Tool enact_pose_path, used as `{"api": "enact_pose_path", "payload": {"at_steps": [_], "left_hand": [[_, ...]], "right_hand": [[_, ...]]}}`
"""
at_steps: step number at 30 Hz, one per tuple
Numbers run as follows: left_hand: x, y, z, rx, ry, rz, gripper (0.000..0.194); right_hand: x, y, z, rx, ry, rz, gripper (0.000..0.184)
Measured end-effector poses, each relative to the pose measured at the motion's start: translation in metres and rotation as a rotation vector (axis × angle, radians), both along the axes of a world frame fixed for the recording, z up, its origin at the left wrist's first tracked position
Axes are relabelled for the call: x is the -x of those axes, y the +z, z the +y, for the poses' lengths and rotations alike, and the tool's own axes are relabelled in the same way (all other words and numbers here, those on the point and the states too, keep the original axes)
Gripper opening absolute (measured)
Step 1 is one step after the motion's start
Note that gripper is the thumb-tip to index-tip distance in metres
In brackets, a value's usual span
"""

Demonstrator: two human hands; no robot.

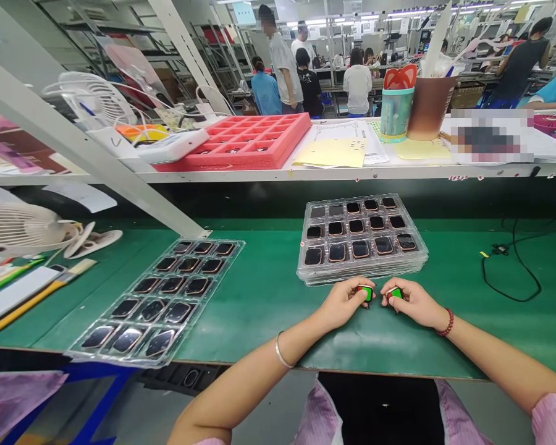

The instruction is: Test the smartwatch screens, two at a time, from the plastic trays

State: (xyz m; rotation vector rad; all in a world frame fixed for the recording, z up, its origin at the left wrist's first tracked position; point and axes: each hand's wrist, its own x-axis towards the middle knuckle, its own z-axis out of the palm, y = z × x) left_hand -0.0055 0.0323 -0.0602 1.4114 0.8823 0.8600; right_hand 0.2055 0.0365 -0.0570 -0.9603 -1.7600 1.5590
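Just in front of the stacked clear trays, my left hand [345, 301] is closed around a small smartwatch [367, 293] whose screen glows green with some red. My right hand [413, 301] grips a second smartwatch [393, 293], its lit screen also green and red. The two hands are close together but apart, over the green bench. Behind them stands a stack of clear plastic trays [362, 269], the top one holding rows of dark square watch faces. Another clear tray [134, 298], with dark watch faces in its pockets, lies to the left, reaching the bench edge.
A white fan [21, 230], a brush [41, 296] and pens are at far left. On the right lies a black cable [514, 293]. The shelf [333, 174] above carries a red foam tray [259, 142], papers and cups. Several people are in the background.
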Motion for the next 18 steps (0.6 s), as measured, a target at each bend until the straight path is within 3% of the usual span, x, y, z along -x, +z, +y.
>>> {"api": "enact_pose_path", "payload": {"at_steps": [5, 11, 18], "left_hand": [[0.0005, 0.0055, -0.0008, 0.017, 0.012, 0.041, 0.033], [0.0024, 0.0010, 0.0002, 0.017, 0.000, 0.072, 0.033], [0.0004, 0.0008, -0.0004, 0.042, -0.017, 0.034, 0.038]], "right_hand": [[-0.0007, 0.0003, 0.0006, 0.030, 0.001, 0.007, 0.012], [-0.0018, 0.0001, 0.0007, 0.038, 0.012, 0.024, 0.012], [0.0000, -0.0009, 0.0008, 0.026, -0.004, 0.063, 0.023]]}}
